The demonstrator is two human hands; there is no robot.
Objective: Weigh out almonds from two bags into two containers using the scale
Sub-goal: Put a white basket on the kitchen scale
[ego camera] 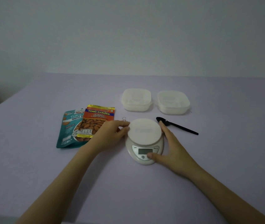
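Observation:
A white kitchen scale (pixel 144 135) with a round platform and a blank display sits mid-table. My left hand (pixel 109 135) touches the platform's left rim with straight fingers. My right hand (pixel 169 147) lies along the scale's right side, its thumb pressing a button below the display. To the left lie a teal roasted-almond bag (pixel 67 131) and, overlapping it, an orange salted-almond bag (pixel 96 120). Behind the scale stand two translucent lidded containers, one on the left (pixel 136 99) and one on the right (pixel 173 101). A black spoon (pixel 179 126) lies to the right of the scale.
A small metal binder clip (pixel 124 119) lies between the orange bag and the scale. The pale purple table (pixel 144 191) stretches toward me, with its far edge against a plain wall.

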